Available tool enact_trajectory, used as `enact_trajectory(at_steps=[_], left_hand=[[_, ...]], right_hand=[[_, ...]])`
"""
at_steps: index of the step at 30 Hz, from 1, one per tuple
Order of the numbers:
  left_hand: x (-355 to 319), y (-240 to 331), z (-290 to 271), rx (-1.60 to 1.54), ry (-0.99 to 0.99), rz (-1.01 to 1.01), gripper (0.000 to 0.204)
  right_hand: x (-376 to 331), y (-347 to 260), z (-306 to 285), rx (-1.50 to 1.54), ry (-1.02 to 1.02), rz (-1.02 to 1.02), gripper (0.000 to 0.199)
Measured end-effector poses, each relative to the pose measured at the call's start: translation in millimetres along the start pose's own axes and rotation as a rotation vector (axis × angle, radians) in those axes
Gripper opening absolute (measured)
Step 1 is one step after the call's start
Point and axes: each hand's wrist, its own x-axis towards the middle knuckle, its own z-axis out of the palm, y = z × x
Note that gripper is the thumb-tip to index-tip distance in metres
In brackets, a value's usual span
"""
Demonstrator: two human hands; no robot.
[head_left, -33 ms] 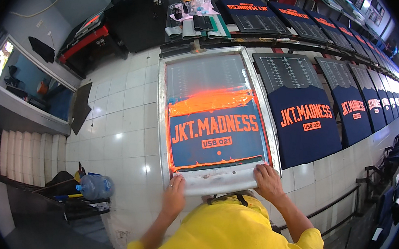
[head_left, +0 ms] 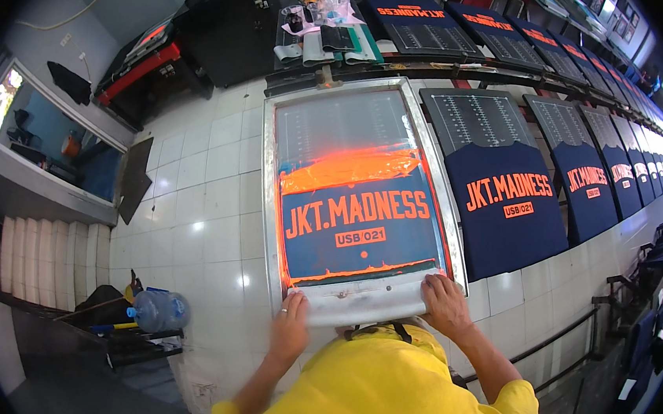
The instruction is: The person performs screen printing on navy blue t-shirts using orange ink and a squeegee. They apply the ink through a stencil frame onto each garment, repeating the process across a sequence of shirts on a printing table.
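No displacement can be made out against the earlier frame: both hands, the bar and everything around them stand as they did.

Left hand: fingers close together, closed about the left end of a pale bar, apparently a squeegee; a ring shows on one finger. Right hand: fingers bent over the bar's right end. The undersides of both grips are hidden. The hands are well apart, one at each end.

Squeegee: at the near end of the screen frame, directly before the person's body. Its long axis runs crosswise between the hands, the right end slightly farther from the body. The frame's long axis runs away from the person, its far end leaning left. These two axes lie roughly square to each other; this is judged the governing relation.

Ahead of the hands, inside the frame, lies the lettered design; beyond it, a thick band of orange ink. Both hands are nearer the design than the band.

Outward to the right: a navy shirt bearing orange lettering, just beside the frame and nearer the right hand, with further shirts in a receding row.

Outward left: pale tiled floor and a blue water bottle.
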Motion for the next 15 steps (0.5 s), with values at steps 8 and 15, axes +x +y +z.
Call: enact_trajectory(at_steps=[8,15], left_hand=[[3,21,-31,-0.154,-0.113,-0.008,0.055],[8,-28,-3,-0.321,0.178,-0.322,0.051]], right_hand=[[-3,3,-14,0.185,-0.076,0.031,0.062],[7,61,12,0.299,0.398,0.461,0.038]])
